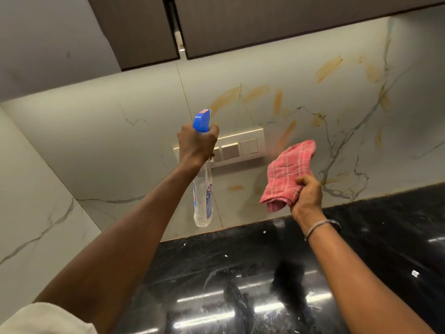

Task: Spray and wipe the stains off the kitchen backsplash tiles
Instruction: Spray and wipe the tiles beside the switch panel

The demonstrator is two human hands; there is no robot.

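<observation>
Spraying stage in hand, wiping to follow

Grips the spray bottle (203,189) by its neck at frame centre with the left hand (197,143), fingers curled round it, nozzle facing the backsplash tiles (108,141); cannot tell about any trigger squeeze. Holds the pink cloth (289,169) bunched in the right hand (307,196), right of centre, fingers pinching its lower folds. Leaves orange stains (328,66) unwiped from centre to upper right. Judged next: wetting those streaks while sparing the switch panel (249,145) behind the bottle, then pressing cloth to tile.

single head-worn wide-angle view, forward and slightly down, close to backsplash (301,121) and countertop (361,249)
</observation>
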